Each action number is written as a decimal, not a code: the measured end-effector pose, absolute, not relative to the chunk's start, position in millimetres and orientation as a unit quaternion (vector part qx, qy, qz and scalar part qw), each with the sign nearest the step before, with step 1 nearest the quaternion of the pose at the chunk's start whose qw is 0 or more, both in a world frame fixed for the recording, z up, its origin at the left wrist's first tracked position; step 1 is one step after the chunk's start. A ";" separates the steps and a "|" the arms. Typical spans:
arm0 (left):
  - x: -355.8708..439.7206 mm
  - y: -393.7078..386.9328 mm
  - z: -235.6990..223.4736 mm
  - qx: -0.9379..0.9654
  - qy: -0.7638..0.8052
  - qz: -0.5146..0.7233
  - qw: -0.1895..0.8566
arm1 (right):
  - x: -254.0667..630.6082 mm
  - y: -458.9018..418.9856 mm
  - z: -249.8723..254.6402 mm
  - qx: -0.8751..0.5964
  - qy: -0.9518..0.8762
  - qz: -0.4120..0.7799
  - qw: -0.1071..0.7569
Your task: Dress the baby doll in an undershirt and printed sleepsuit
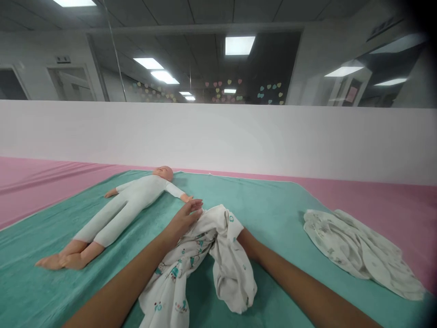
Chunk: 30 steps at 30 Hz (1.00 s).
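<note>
the left hand (182, 219) lies open, fingers together and lightly curved, at the top of a crumpled white printed cloth (232, 273), with its fingertips just beside the small hand (186, 198) of a baby doll (133, 210). the right hand (247, 243) sits at the cloth's right side, its fingers hidden, so i cannot tell if they are spread or pinching. measured from the hands, the cloth runs toward 6 o'clock, past the bottom of the view. the doll lies on its back at 10 o'clock on a green towel (273, 205), its head just short of the towel's far edge. open towel stretches from 12 to 2 o'clock. a second cloth (355, 250) at 3 o'clock lies across the towel's right edge, onto a pink sheet (382, 200). a white wall (218, 141) runs behind.
</note>
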State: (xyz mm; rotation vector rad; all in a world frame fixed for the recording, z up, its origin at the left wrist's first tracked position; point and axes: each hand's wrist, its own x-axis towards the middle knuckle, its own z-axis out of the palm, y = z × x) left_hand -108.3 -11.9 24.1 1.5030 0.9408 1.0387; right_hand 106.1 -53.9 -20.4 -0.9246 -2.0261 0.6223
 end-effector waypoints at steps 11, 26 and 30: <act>-126.1 -15.4 32.2 0.795 0.359 0.186 0.452 | 61.4 -93.4 -8.0 -0.265 -0.910 0.201 0.248; -103.2 -121.4 48.1 0.867 0.469 0.038 0.165 | 157.0 -19.1 -36.6 -0.261 -0.360 0.709 0.547; -122.1 -135.7 56.3 0.824 0.487 0.155 0.244 | 155.5 -24.9 -36.4 -0.267 -0.395 0.710 0.518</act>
